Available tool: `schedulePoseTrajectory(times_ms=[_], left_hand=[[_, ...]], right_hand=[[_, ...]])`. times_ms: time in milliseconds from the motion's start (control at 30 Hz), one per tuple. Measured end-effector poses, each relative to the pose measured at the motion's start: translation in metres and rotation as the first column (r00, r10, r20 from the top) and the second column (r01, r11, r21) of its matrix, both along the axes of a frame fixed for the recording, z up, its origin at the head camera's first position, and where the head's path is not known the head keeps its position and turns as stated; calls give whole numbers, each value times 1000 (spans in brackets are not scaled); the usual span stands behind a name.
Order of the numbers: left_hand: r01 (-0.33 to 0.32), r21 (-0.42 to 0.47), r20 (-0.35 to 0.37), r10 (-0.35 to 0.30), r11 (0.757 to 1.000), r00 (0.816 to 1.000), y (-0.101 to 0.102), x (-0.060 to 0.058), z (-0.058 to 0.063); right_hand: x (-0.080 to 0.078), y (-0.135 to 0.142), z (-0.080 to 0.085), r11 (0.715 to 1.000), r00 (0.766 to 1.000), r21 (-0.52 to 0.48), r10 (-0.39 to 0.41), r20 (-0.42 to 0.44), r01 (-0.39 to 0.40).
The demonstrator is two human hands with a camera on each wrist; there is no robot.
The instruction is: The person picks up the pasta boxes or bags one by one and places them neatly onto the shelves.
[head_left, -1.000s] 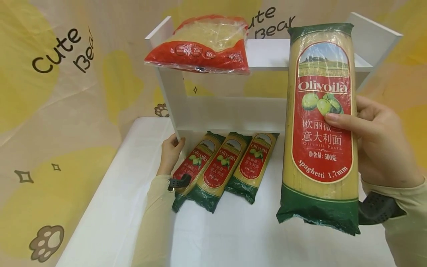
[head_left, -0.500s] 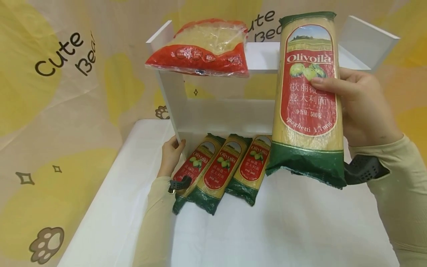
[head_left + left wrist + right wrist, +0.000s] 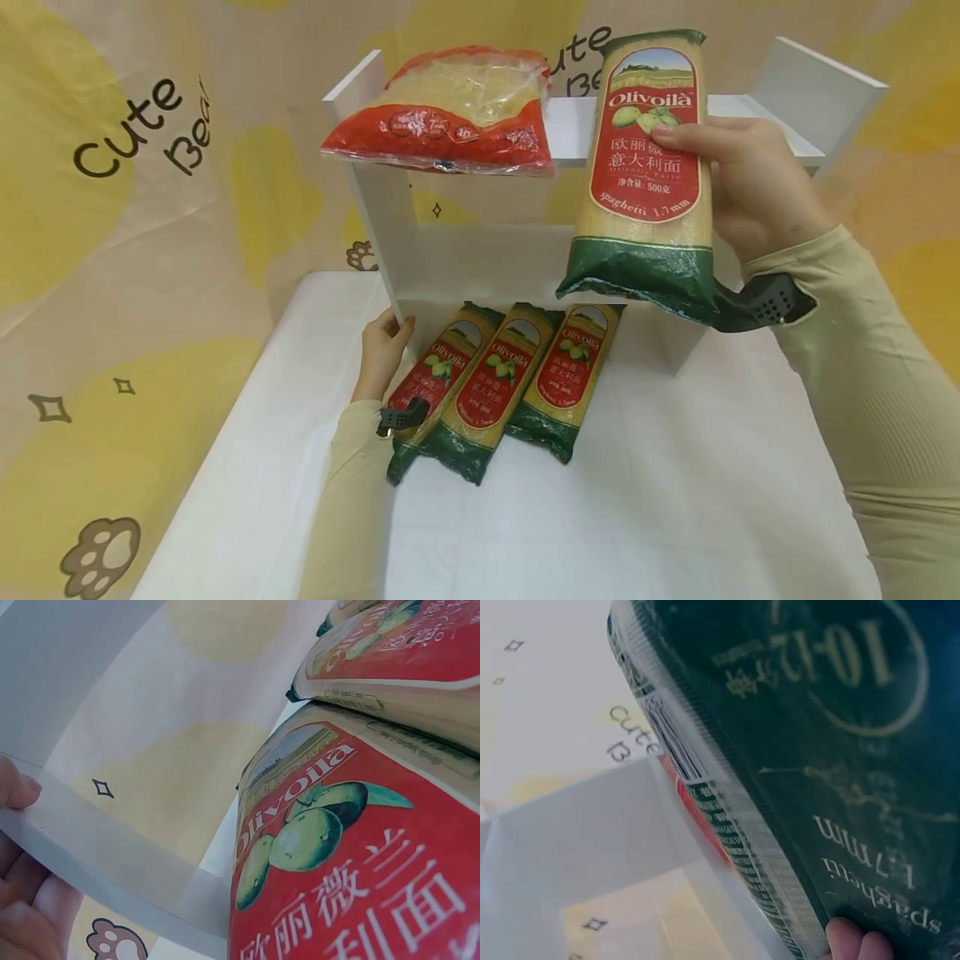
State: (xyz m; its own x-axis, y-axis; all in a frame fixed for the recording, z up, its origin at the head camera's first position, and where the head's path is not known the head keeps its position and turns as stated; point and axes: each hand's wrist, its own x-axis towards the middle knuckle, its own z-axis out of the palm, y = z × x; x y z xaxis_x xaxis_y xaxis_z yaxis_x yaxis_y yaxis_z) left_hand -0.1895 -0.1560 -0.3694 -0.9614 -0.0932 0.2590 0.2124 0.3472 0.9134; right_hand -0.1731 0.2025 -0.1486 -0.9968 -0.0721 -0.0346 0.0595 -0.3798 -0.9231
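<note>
My right hand [image 3: 757, 187] grips a spaghetti packet [image 3: 647, 196], thumb across its red label and fingers behind. The packet is held up in front of the white shelf's top board, overlapping it in the head view. Its dark green back and barcode edge fill much of the right wrist view, where two fingertips [image 3: 847, 941] show. My left hand [image 3: 382, 350] pinches the front edge of the shelf's left side panel [image 3: 380, 225], thumb on one face and fingers on the other. Beside that hand, three similar spaghetti packets [image 3: 500, 367] lie slanted at the bottom of the shelf.
A red and clear bag of pasta [image 3: 465, 125] lies on the left part of the top board [image 3: 573, 137], its front hanging slightly over the edge. The shelf's raised right side [image 3: 817, 108] stands beyond my right hand. A white cloth [image 3: 637, 517] covers the table.
My right hand has carried the spaghetti packet left and farther away, up across the top board. The left hand keeps its hold on the side panel; the other packets stay put.
</note>
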Motion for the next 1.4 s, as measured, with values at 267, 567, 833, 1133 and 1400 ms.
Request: schedulePoseTrajectory(times_ms=[267, 567, 833, 1133, 1400], left_hand=[[2, 8, -5, -2, 1000, 1000, 0, -1, -2], [-2, 5, -38, 2, 1000, 999, 0, -1, 0], [3, 11, -21, -3, 1000, 1000, 3, -1, -1], [-6, 18, -17, 6, 1000, 1000, 3, -1, -3], [-3, 19, -26, 3, 1000, 1000, 4, -3, -4]], right_hand=[[-16, -6, 15, 985, 995, 141, -92, -42, 97], [-29, -10, 25, 940, 989, 319, -93, -118, 126], [-40, -10, 30, 891, 991, 434, -103, -86, 130], [-50, -16, 33, 711, 970, 660, -146, -196, 241], [-56, -20, 33, 669, 957, 686, -156, -245, 285]])
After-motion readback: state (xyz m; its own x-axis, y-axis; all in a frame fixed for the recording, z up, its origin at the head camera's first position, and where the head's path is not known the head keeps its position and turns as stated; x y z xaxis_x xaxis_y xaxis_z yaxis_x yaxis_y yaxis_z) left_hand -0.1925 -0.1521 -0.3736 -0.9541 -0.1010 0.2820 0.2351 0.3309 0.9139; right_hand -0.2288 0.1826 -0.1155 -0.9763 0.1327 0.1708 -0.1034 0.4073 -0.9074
